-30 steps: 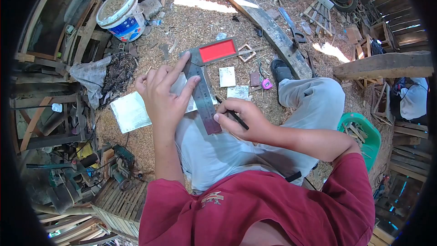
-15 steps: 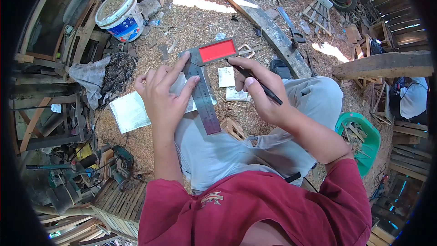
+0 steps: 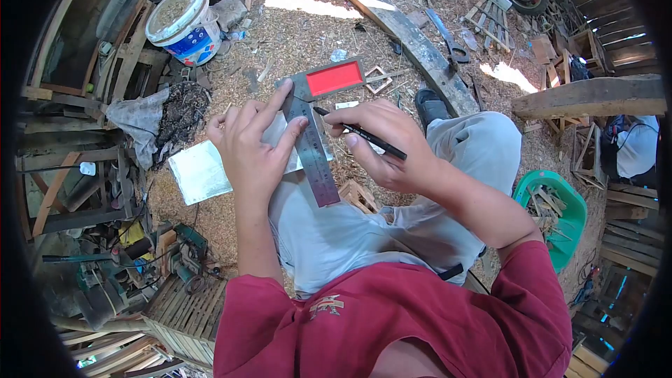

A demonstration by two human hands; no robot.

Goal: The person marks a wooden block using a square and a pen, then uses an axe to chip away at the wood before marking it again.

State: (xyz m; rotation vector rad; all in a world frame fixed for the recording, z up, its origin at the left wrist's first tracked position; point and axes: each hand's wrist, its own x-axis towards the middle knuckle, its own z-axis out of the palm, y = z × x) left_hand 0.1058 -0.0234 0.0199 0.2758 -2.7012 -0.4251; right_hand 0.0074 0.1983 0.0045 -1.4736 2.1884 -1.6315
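My left hand (image 3: 248, 136) grips a try square, with the index finger and thumb pressed on the steel blade (image 3: 318, 168) near its upper end. The blade has ruler markings and points down toward my lap. The square's dark stock with a red inset (image 3: 334, 78) sticks out to the right. Under the blade lies a flat pale piece, mostly hidden by the hand and blade. My right hand (image 3: 392, 143) is closed around a black pen (image 3: 374, 141), whose tip is at the blade's right edge near the stock; whether it touches is too small to tell.
A shiny white sheet (image 3: 199, 173) lies left of my leg. Beyond are a white bucket (image 3: 178, 17), a long plank (image 3: 413, 42) and a handsaw (image 3: 448, 38) on shavings. A green basin of offcuts (image 3: 570, 220) stands to the right; power tools (image 3: 185, 255) sit lower left.
My right hand has moved left and slightly down with the pen, bringing its tip from beside the stock to the blade's edge. My left hand and the try square have stayed in place.
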